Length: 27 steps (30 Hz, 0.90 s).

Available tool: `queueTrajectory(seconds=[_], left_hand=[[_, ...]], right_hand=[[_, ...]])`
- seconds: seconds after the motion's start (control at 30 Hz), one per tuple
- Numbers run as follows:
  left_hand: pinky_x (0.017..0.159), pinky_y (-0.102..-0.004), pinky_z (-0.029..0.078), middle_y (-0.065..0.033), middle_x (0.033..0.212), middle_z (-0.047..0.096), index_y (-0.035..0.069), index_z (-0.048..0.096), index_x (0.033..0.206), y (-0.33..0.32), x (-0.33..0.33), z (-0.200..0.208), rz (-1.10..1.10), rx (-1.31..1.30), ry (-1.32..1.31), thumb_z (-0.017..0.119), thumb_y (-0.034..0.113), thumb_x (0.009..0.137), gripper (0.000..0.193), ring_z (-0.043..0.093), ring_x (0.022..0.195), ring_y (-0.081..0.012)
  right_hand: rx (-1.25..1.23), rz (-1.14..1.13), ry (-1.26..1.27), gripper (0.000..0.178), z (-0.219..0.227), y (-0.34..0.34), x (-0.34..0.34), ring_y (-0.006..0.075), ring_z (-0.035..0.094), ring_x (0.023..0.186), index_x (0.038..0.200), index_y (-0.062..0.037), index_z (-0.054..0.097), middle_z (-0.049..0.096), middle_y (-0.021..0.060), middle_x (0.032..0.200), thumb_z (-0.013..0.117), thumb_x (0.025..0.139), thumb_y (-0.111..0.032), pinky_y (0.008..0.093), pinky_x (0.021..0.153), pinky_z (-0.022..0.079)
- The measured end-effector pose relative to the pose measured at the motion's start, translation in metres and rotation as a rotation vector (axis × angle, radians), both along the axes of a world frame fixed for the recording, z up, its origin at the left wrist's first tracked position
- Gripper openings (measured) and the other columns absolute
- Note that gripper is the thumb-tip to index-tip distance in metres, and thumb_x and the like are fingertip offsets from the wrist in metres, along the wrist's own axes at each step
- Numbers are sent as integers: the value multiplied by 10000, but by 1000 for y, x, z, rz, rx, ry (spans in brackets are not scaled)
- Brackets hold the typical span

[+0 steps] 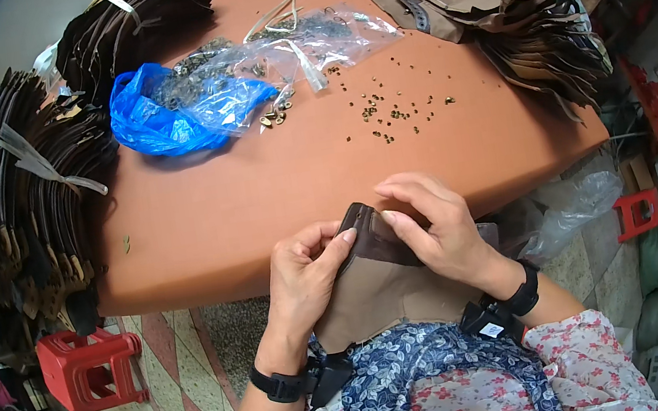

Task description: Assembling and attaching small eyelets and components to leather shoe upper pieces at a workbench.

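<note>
A brown shoe upper (376,283) hangs over my lap, its dark brown edge raised toward the table's front edge. My left hand (305,273) pinches that dark edge between thumb and fingers. At the other side of the edge, my right hand (443,231) has its thumb tip against or very close to the leather. Its forefinger is stretched out, apart from the thumb, with nothing visible between them. Small brass-coloured metal pieces (396,114), like eyelets, lie scattered on the table beyond my hands. Larger metal pieces (276,116) lie beside a blue plastic bag (164,128).
An orange-brown table (203,216) spans the view ahead. Tied stacks of dark leather pieces (37,189) stand at left, with another bundle (129,31) behind. More brown uppers (477,0) pile up at right. Clear bags (320,32) hold metal parts. Red stools (91,368) stand below.
</note>
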State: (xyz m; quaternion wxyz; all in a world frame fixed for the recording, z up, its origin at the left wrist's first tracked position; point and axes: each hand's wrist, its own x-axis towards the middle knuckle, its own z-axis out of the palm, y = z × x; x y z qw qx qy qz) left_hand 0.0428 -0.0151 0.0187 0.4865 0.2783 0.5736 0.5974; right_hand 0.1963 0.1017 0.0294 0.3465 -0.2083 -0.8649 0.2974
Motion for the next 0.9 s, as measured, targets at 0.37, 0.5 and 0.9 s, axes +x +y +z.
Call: queueTrajectory(seconds=[0.37, 0.5, 0.9], left_hand=[[620, -244, 487, -80, 737, 684, -55, 676, 1005, -4, 2, 3, 26, 21, 363, 613, 69, 869, 194, 615, 683, -86], [625, -266, 495, -127, 713, 679, -46, 680, 983, -5, 5, 5, 65, 29, 521, 610, 38, 842, 179, 640, 660, -123], [738, -243, 507, -95, 882, 714, -52, 684, 1017, -2, 10, 13, 1, 54, 255, 609, 51, 883, 185, 642, 812, -109]], right_hand=[[-720, 222, -105, 127, 6, 6, -15, 85, 595, 779, 970, 19, 625, 654, 40, 838, 616, 883, -74, 251, 717, 489], [-650, 195, -101, 101, 6, 2, -17, 107, 601, 766, 940, 14, 611, 646, 56, 835, 623, 873, -61, 259, 711, 487], [-326, 135, -6, 151, 4, -12, -9, 306, 624, 798, 919, -6, 619, 639, 149, 869, 668, 796, -79, 380, 715, 486]])
